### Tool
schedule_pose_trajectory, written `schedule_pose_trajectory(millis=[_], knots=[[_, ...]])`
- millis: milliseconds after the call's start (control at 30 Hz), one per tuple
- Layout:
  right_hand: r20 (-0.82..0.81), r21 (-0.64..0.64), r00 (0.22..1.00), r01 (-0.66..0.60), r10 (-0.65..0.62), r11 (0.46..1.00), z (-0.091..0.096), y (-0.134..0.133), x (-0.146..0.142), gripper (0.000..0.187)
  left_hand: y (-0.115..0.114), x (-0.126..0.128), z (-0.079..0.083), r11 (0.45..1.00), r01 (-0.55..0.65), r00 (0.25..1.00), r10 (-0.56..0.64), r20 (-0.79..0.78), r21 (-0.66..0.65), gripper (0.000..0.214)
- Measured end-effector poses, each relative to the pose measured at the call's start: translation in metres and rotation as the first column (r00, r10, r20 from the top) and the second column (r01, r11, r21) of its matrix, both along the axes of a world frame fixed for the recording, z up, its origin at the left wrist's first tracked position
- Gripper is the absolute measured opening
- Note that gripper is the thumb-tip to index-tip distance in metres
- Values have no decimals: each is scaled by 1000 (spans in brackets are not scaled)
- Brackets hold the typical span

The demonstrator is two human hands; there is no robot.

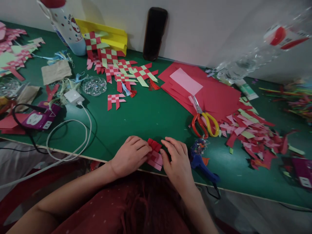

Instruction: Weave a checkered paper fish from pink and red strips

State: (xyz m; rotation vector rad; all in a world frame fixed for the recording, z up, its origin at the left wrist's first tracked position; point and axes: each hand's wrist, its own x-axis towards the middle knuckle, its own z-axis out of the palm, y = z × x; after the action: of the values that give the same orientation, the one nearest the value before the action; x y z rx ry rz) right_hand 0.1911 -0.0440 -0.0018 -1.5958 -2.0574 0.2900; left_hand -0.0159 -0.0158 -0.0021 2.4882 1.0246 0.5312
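Note:
A small piece of woven paper strips (155,159), red at the far end and pink nearer me, lies at the table's front edge between my hands. My left hand (133,152) rests on its left side, with bent fingers closed over that edge; the thumb is hidden. On the other side, my right hand (177,159) has its thumb apart from its fingers. That thumb lies along the paper's right edge; whether it presses on it I cannot tell.
Scissors (201,118) and a blue glue gun (203,167) lie to the right, beside paper scraps (253,130). Red sheets (214,94) sit behind. Woven paper fish (110,58), a gem case (95,86) and a white cable (86,130) are left. A phone (155,34) leans on the wall.

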Motion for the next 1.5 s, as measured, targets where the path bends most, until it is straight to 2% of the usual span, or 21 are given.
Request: schedule_pose_trajectory(millis=[167,300,433,533,600,667,767,900,1033,1133,1200,1267,1367,1500], knots=[[12,-13,1000,-4,4,1000,1,4,-6,32,0,2,-1,999,-49,999,49,-6,-1,24],[-25,17,999,-35,35,999,7,5,-14,13,-1,3,-1,997,-75,997,74,27,28,39],[-58,68,996,-63,67,996,18,-3,-12,9,-1,2,-1,999,-46,999,46,-7,22,31],[-25,137,1000,-10,14,990,28,-17,10,17,0,1,-3,1000,-17,1000,17,1,3,17],[21,157,994,102,-107,982,32,-31,35,20,-1,0,-3,1000,-16,1000,16,11,-4,13],[122,116,969,200,-214,973,30,-45,60,28,-1,-1,-4,1000,-17,1000,17,13,-3,12],[264,5,933,252,-244,968,20,-61,85,46,-1,-1,-6,1000,-13,1000,13,8,4,11],[307,-35,922,259,-236,965,8,-60,88,57,-1,-1,-8,1000,-4,1000,4,-1,2,11],[340,-24,912,252,-229,967,9,-50,84,65,-1,0,-7,999,-16,1000,16,2,30,12],[241,52,917,314,-317,948,17,-52,86,62,-2,0,-6,999,-18,1000,17,9,30,12],[111,135,907,391,-406,910,23,-57,86,56,-2,-1,-7,999,-20,1000,20,15,25,11],[-12,160,889,454,-458,877,28,-62,83,50,-2,-2,-8,999,-25,999,24,26,29,11],[-150,24,891,438,-429,899,30,-67,75,46,-1,-3,-11,999,-11,999,9,34,39,8],[-248,-163,923,259,-294,952,29,-64,62,42,-1,-4,-14,999,24,999,-25,36,48,10]])
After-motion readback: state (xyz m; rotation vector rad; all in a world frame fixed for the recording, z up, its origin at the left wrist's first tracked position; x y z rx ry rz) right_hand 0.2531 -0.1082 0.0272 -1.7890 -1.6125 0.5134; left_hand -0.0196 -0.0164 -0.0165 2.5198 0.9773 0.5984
